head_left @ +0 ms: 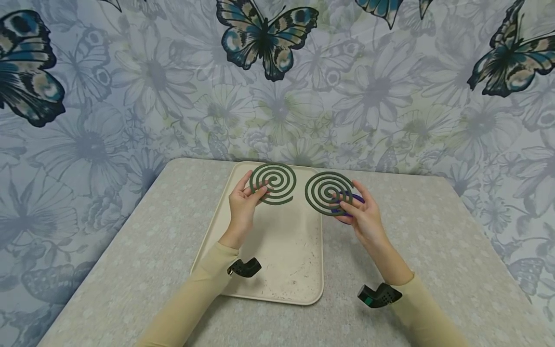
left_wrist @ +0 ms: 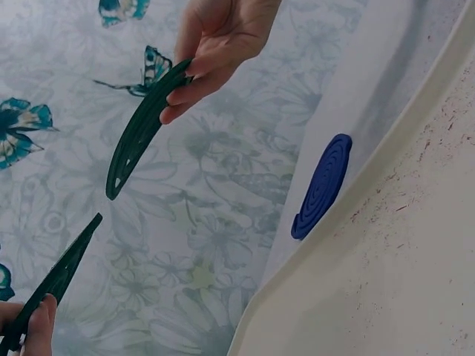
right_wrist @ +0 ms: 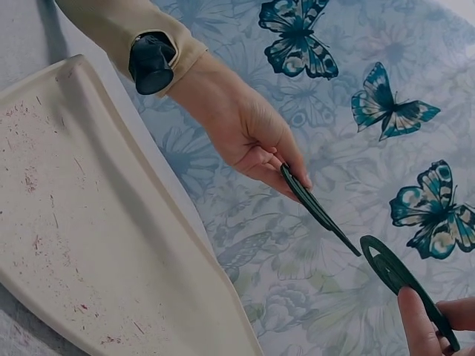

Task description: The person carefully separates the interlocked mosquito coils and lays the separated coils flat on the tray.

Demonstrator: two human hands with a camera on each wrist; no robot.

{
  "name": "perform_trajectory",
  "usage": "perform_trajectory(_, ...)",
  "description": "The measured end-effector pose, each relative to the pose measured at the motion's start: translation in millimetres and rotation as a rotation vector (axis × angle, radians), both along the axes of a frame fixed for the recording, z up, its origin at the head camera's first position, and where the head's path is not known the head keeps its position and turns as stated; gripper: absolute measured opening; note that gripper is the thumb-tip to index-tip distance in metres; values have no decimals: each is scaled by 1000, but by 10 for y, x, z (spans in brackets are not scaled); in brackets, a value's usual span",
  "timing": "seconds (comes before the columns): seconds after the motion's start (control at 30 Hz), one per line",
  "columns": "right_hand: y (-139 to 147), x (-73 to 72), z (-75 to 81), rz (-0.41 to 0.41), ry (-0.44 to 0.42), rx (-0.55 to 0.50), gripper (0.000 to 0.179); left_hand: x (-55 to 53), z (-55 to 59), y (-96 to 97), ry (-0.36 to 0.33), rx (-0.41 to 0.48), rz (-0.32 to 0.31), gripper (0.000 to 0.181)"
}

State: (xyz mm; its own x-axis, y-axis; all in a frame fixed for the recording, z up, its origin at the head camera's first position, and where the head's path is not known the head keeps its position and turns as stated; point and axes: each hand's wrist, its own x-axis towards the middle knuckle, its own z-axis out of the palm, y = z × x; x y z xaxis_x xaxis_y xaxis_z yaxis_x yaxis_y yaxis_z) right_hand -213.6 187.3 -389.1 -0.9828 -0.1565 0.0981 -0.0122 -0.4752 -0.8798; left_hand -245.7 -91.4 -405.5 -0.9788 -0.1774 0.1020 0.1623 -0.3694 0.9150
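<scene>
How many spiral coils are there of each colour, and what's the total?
Green: 2, one green coil in the left hand and another green coil in the right hand
Blue: 1, a blue coil on the table beside the tray
Total: 3

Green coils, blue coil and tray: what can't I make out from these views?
Blue coil: head view, partly hidden behind the right green coil and right hand.
Left green coil: left wrist view, lower end cut off by the left edge.
Left hand: left wrist view, mostly cut off by the left and bottom edges.
Tray: head view, near left corner hidden by the left sleeve.
Specks: all views, too small to identify.
</scene>
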Motion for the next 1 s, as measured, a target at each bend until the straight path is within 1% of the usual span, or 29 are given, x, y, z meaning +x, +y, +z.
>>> perform_trajectory(0.17, 11, 14, -18, -10, -1, 8, 76, -57, -30, -17, -12, 14, 19, 64)
perform_trajectory(0.33, 22, 22, -36, -19, 0, 25, 75, -139, -65, -38, -12, 17, 53, 62)
perform_trajectory(0.43, 27, 25, -38, -22, -1, 33, 75, -197, -90, -54, -36, 11, 78, 62)
perform_trajectory(0.6, 29, 30, -41, -30, 0, 47, 75, -324, -163, -121, -74, 26, 103, 63)
perform_trajectory(0.7, 21, 26, -46, -30, 6, 44, 75, -399, -214, -171, -83, 21, 120, 63)
perform_trajectory(0.87, 8, 13, -58, -27, 16, 26, 75, -503, -291, -215, -100, -27, 158, 62)
perform_trajectory(1.0, -13, 18, -64, -40, 11, 40, 75, -571, -345, -249, -129, -50, 186, 62)
